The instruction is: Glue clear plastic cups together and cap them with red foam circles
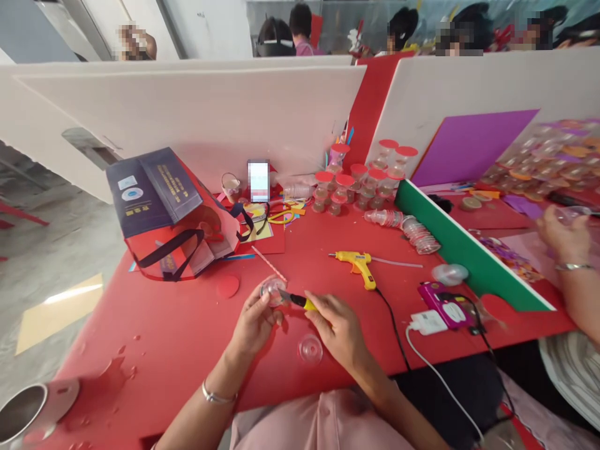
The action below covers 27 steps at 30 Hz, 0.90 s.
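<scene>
My left hand (257, 322) grips a small clear plastic cup (272, 292) above the red table. In my right hand (340, 328) is a utility knife (300, 301) with a yellow and black handle, its blade touching or lying very near the cup. Below my hands a second clear plastic cup (310, 349) sits on the table. A red paper disc (228, 286) lies to the left, and a thin striped stick (269, 264) lies just beyond the held cup. Farther right rests a yellow glue gun (355, 264) with a glue stick in its back.
A dark blue and red bag (159, 194) stands at left, a metal mug (35, 409) near the front left corner. Joined cups with red tops (344, 182) and stacked cups (417, 232) are at the back. A power strip (445, 304) lies right, before a green divider (469, 247); a co-worker's hand (562, 231) is beyond.
</scene>
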Motion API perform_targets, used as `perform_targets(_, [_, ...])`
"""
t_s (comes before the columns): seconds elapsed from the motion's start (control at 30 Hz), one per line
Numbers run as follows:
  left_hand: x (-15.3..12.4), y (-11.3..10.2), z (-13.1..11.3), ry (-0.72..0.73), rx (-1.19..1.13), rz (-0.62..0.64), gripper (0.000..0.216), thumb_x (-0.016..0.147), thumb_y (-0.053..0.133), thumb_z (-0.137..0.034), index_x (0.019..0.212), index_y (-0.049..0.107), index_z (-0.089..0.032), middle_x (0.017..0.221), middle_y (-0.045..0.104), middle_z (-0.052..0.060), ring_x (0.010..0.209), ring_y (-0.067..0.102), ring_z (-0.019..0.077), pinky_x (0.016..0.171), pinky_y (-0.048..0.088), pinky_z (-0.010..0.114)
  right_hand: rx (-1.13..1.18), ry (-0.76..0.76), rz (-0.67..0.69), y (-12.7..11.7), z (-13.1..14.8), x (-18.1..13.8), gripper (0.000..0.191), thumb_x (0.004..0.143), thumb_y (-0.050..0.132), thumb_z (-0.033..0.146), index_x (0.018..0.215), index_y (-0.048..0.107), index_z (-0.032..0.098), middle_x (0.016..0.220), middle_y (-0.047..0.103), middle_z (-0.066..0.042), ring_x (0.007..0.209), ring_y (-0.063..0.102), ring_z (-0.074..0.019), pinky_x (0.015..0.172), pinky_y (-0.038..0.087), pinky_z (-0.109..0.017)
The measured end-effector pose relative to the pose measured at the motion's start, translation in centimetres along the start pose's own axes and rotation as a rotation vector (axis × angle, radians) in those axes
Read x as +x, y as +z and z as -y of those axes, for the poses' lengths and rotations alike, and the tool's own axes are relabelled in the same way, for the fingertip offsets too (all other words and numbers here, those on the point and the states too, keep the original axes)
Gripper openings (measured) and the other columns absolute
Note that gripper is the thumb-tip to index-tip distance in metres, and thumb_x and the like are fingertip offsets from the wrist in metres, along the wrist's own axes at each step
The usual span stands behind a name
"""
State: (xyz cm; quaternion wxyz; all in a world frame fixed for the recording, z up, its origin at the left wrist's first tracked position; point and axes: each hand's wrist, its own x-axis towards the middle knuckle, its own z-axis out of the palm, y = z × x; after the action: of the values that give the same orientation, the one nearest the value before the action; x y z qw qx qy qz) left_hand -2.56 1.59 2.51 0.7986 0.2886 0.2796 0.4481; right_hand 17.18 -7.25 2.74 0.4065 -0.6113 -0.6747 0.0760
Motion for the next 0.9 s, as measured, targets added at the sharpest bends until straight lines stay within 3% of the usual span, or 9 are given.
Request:
perform_targets(0.17, [0.0,-0.2,0.0,-0.008,-0.02,-0.021,0.05,0.084,0.082,-0.032,0.128,0.066,-0.015,0.113,0.073,0.013,0.081,0.074,0.0192,0.051,0.056,0.021,-0.149,0.071,-0.09,-0.2,-0.5,-0.3,0.034,0.105,0.057,0.032,0.137,0.068,0.025,0.094,0.074,-0.006,0.085,0.066,-0.0178,0.081,0.051,-0.032])
perform_targets(0.4, [-0.2,-0.2,-0.1,0.029,0.009,0.022,0.046,0.089,0.077,-0.027,0.132,0.066,-0.018,0.127,0.069,0.014,0.082,0.072,0.0171,0.054,0.058,0.023,-0.085,0.0,-0.046,-0.6,0.5,-0.2,0.034,0.105,0.057,0.031,0.136,0.069,0.025,0.1,0.073,-0.007,0.092,0.067,-0.0179,0.086,0.052,-0.031])
perform_targets(0.63, [0.0,-0.5,0.2,0.0,0.022,0.026,0.048,0.088,0.077,-0.028,0.133,0.065,-0.016,0.122,0.071,0.015,0.084,0.072,0.0189,0.053,0.056,0.022,-0.226,0.012,-0.101,-0.3,0.1,-0.3,0.033,0.104,0.059,0.031,0.135,0.069,0.027,0.1,0.073,-0.007,0.089,0.066,-0.0179,0.081,0.049,-0.031])
perform_targets(0.77, [-0.2,-0.7,0.4,-0.06,0.006,0.072,0.054,0.085,0.08,-0.032,0.134,0.065,-0.014,0.103,0.075,0.013,0.074,0.073,0.0194,0.052,0.055,0.023,-0.293,0.023,-0.143,-0.5,-0.6,-0.4,0.034,0.103,0.061,0.033,0.136,0.069,0.029,0.1,0.074,-0.007,0.089,0.066,-0.0184,0.08,0.048,-0.032])
perform_targets(0.9, [-0.3,-0.5,0.5,-0.078,-0.015,0.068,0.056,0.082,0.082,-0.033,0.132,0.065,-0.013,0.11,0.074,0.015,0.074,0.073,0.0205,0.049,0.054,0.023,-0.207,0.051,-0.179,-1.2,-1.2,-0.4,0.035,0.104,0.06,0.03,0.137,0.068,0.027,0.099,0.073,-0.007,0.088,0.067,-0.0188,0.08,0.051,-0.032])
